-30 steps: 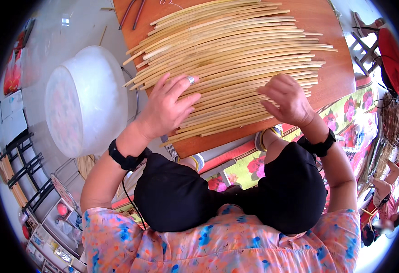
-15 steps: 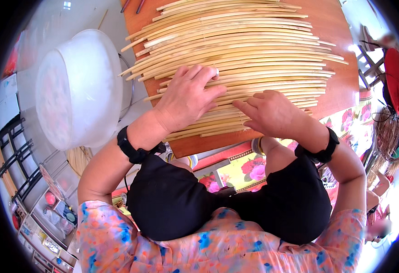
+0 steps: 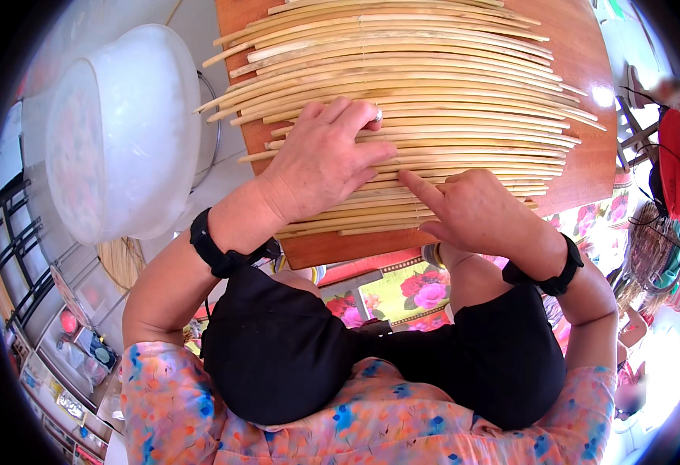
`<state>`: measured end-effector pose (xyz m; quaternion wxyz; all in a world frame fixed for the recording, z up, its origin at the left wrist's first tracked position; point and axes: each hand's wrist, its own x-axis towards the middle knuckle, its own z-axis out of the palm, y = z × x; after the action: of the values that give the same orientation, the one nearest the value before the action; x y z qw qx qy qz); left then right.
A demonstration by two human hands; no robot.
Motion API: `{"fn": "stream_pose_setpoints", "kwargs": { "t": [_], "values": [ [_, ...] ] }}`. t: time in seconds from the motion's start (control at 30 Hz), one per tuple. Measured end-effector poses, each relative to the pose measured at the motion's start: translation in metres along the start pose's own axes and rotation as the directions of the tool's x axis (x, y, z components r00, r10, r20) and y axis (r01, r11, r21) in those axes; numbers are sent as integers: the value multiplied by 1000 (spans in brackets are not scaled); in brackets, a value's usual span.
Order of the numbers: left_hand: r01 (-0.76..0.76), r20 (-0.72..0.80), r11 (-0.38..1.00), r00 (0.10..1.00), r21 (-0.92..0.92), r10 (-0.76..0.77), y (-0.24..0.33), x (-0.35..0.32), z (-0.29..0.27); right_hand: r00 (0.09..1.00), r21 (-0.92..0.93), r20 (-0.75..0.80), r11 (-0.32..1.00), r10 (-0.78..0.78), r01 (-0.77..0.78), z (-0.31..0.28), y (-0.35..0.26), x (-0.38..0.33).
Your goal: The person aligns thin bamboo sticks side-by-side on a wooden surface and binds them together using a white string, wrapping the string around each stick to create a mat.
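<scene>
Many thin, pale, peeled sticks (image 3: pixel 448 85) lie side by side across a brown wooden table (image 3: pixel 580 167), their ends uneven. A fine thread runs across them near the far middle. My left hand (image 3: pixel 328 151) rests over the nearer sticks, knuckles raised, fingers bent and apart, with a ring on one finger. Just to its right, my right hand (image 3: pixel 471 205) touches the sticks with its index finger stretched out. Its thumb is apart from that finger, and the other fingers curl under, partly hidden. I see nothing held in either hand.
A large translucent white tub (image 3: pixel 142 132) stands left of the table. Black metal racks (image 3: pixel 18 248) and shelves line the far left. A red cloth item (image 3: pixel 679 155) and bundled twigs (image 3: pixel 650 240) are at the right. Below the table edge is a flowered cloth (image 3: pixel 417 291).
The right hand's index finger now stretches out more, while its other fingers curl in. My left hand stays at nearly the same place on the sticks. The whole view has shifted slightly.
</scene>
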<state>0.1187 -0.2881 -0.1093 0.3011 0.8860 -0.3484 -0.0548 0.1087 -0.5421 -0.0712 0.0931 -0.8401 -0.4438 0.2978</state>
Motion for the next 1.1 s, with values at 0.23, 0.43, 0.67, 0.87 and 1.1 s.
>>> {"fn": "stream_pose_setpoints", "kwargs": {
  "t": [0.23,0.43,0.67,0.87,1.1],
  "values": [
    [14,-6,1000,1000,27,-14,3,-1,0,998,16,28,998,55,-56,-4,-3,0],
    [6,-6,1000,1000,26,-6,4,-2,-2,990,134,-101,988,97,-83,-3,6,-11],
    [-88,-23,995,996,47,89,9,2,-4,835,68,-542,995,96,-71,-12,21,-1],
    [-141,106,989,985,47,136,17,-3,-10,837,54,-538,995,101,-86,-19,25,27],
    [-98,62,983,994,155,89,24,-5,2,850,114,-478,976,220,-188,-7,24,42]
  ]
}}
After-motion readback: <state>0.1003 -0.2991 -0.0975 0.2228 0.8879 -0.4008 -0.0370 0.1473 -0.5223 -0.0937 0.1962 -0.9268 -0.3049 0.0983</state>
